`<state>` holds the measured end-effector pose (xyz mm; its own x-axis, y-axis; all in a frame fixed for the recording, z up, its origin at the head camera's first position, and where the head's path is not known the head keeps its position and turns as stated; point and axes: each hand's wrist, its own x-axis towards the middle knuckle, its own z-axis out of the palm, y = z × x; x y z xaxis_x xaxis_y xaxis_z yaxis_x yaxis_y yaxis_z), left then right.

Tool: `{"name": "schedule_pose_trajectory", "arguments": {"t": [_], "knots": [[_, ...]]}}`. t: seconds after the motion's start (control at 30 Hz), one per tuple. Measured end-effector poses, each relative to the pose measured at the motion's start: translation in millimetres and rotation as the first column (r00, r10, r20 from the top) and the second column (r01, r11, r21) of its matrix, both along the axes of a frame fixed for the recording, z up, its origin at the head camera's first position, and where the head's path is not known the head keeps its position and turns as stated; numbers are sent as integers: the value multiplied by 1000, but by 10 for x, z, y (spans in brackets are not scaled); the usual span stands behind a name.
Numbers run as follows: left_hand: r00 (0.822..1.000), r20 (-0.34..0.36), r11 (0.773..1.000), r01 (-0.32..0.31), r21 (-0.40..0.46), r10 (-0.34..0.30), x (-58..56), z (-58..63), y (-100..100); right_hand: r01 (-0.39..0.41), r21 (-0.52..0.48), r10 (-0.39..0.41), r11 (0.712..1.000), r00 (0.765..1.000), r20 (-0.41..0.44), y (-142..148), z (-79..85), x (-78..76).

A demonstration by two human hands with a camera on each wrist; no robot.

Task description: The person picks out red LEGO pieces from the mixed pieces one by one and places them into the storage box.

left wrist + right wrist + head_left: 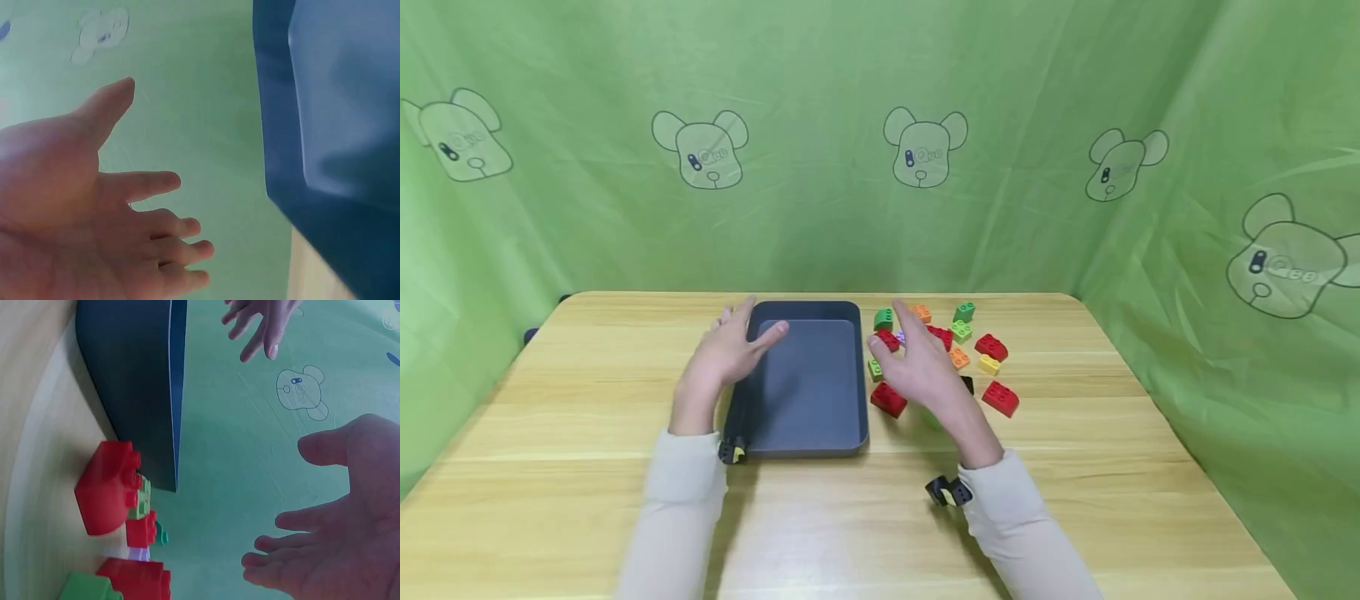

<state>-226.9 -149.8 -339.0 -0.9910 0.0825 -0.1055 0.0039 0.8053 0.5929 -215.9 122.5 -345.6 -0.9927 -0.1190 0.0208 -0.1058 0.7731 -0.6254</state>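
Observation:
My left hand (pixel 724 350) hovers over the left rim of a dark grey tray (pixel 808 383), thumb spread toward the tray. In the left wrist view its palm and fingers (pixel 159 181) show with nothing in them. My right hand (pixel 921 362) hangs above a group of toy building bricks, just right of the tray, also holding nothing. Below it and to its left lies a red brick (pixel 889 400). A light green brick (pixel 876 370) sits beside the tray wall. Part of the group is hidden under the right hand.
Right of that hand lie more red bricks (pixel 1001 398), a yellow brick (pixel 989 364), an orange brick (pixel 958 358) and a dark green brick (pixel 965 312). They rest on a wooden table (pixel 820 525). Green curtains (pixel 820 200) hang behind and at the sides.

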Motion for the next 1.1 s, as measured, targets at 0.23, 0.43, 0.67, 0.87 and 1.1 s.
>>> {"name": "schedule_pose_trajectory", "arguments": {"t": [0.23, 0.43, 0.67, 0.87, 1.1], "knots": [[996, 68, 992, 47, 119, -55, -25, -87, -279, -48, -87, 52, 995, 998, 39, -68, -89, -28], [986, 159, 982, 29, 188, -59, -50, -175, -369, -85, -67, 89, 994, 994, 62, -141, -185, -36], [969, 233, 972, 23, 235, -80, -57, -199, -386, -109, -45, 115, 993, 983, 146, -210, -230, 2], [955, 267, 953, 48, 300, -132, -74, -242, -398, -132, -20, 133, 991, 976, 174, -229, -246, 7], [943, 275, 938, 90, 335, -188, -77, -279, -459, -143, -5, 141, 990, 973, 181, -248, -254, 0]]}}
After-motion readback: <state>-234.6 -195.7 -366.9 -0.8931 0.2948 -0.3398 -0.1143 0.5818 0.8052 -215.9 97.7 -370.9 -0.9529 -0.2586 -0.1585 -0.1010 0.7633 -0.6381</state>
